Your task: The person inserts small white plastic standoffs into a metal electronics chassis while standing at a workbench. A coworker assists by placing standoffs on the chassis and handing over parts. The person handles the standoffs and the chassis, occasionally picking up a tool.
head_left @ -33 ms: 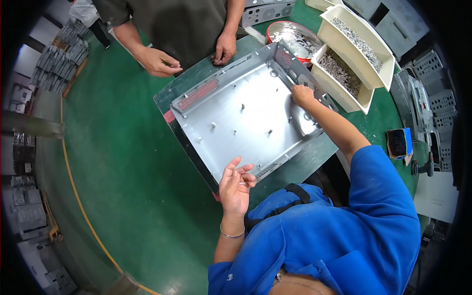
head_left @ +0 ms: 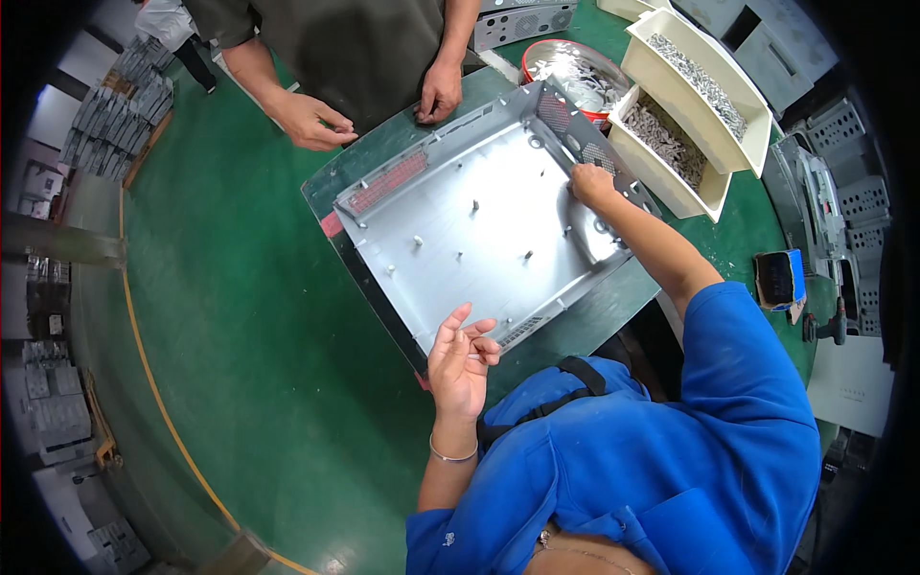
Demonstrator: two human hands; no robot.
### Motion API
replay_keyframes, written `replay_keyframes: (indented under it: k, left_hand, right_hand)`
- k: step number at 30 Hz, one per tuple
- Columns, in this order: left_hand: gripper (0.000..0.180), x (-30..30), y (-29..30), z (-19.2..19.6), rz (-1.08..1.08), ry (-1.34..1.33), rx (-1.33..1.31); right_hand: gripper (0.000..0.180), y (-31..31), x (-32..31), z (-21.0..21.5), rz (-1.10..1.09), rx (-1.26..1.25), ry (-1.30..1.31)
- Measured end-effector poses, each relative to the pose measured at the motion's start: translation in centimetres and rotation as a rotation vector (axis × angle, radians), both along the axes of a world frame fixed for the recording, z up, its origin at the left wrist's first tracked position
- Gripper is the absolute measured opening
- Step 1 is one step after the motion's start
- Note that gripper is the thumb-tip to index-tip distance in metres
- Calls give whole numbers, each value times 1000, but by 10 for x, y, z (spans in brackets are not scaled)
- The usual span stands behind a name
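A shallow silver metal case lies open side up on a green-topped table, with small standoff posts rising from its floor and perforated patches in its walls. My right hand is closed at the inner side of the case's right wall; its fingertips are turned away, so what they grip cannot be made out. Over the near edge of the case, my left hand is raised palm up. Its fingers are loosely bent and apart. A thin pale band shows among them, too small to name.
Across the table a co-worker's two hands are by the far edge. Cream bins of small metal parts and a red-rimmed tub stand at far right. Further right are a blue box and a power drill.
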State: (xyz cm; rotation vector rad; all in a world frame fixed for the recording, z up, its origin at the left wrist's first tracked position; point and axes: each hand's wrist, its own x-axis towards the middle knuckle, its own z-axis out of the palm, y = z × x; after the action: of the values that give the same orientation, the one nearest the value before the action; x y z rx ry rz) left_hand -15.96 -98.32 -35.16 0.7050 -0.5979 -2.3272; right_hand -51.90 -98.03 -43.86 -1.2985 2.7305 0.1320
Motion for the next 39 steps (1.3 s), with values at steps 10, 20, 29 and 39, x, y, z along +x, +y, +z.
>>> replay_keyframes:
  k: [10, 20, 29, 39]
  left_hand:
    - [30, 8, 7, -4, 46, 99, 0]
    - [31, 17, 18, -2, 20, -13, -29]
    - [33, -4, 42, -7, -190, -147, 21]
    - [27, -26, 60, 14, -153, -223, -32]
  right_hand:
    - [24, 3, 1, 8, -21, -22, -39]
    - [22, 23, 67, 70, 92, -376, -219]
    - [12, 94, 182, 95, 406, -703, -1015]
    - [13, 102, 191, 101, 552, -785, -1170]
